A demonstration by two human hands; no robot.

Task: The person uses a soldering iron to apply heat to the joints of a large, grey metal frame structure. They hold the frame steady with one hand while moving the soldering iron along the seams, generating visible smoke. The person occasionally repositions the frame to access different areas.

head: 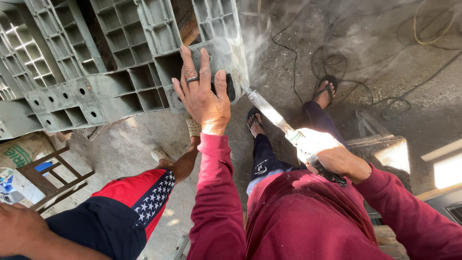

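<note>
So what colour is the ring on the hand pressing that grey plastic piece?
Dark, nearly black, ring; head view.

pallet [120,72] left, grinder [274,115] right

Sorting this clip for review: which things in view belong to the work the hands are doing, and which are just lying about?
In use:
left hand, flat on the grey pallet
right hand, gripping the grinder
dust rising at the pallet's corner

Lying about:
cables on the floor
wooden frame
sack
A second person's leg in shorts stands close by.
</note>
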